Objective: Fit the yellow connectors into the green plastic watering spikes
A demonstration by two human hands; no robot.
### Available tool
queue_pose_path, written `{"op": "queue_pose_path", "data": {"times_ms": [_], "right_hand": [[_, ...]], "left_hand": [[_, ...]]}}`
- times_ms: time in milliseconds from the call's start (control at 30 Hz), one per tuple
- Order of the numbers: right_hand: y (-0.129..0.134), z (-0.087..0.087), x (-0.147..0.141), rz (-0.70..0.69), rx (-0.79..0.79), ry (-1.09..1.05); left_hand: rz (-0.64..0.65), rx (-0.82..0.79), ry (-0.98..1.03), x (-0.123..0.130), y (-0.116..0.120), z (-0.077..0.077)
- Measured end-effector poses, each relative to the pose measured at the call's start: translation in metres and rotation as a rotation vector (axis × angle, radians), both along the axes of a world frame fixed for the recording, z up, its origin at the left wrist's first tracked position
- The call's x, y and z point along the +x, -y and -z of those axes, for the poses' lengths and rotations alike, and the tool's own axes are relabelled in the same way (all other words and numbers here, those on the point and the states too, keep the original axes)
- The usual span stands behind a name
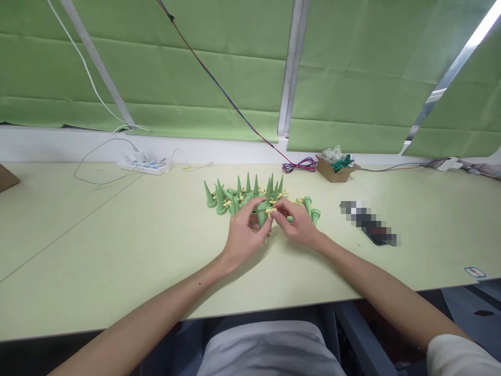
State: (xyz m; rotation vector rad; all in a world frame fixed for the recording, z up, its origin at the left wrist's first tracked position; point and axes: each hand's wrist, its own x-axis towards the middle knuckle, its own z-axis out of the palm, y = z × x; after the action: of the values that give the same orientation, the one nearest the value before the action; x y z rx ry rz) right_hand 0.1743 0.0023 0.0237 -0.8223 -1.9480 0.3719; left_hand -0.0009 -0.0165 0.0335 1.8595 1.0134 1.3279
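Observation:
My left hand (247,230) is closed around a green plastic spike (262,213), its wide end up and its point down. At the spike's side my right hand (294,222) pinches a small yellow valve piece (271,211), which meets the spike near its wide end. Whether the two are joined I cannot tell. Behind my hands several green spikes (219,201) stand points up, with others lying among them. Small yellow pieces (228,203) show between them. To the right of my right hand more green spikes (315,215) rest with their wide ends up.
A small cardboard box (333,171) with clear plastic and green material stands at the back. Beside it lies a coiled red-and-blue cable (300,165). A white power strip (146,165) sits at the back left. A partly blurred dark object (370,224) lies to the right.

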Motion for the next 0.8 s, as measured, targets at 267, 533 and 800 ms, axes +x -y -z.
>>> {"op": "queue_pose_path", "data": {"times_ms": [267,533,800], "right_hand": [[-0.0017,0.0004,-0.0005,0.046,0.022,0.029],[-0.0021,0.0026,0.0002,0.030,-0.009,0.005],[0.0003,0.0018,0.0008,-0.038,-0.016,-0.032]], "left_hand": [[0.001,0.004,-0.022,-0.0004,0.0003,0.0000],[0.012,-0.014,0.012,0.0005,0.0015,-0.0023],[0.021,-0.025,0.034,-0.0002,-0.0003,-0.0008]]}}
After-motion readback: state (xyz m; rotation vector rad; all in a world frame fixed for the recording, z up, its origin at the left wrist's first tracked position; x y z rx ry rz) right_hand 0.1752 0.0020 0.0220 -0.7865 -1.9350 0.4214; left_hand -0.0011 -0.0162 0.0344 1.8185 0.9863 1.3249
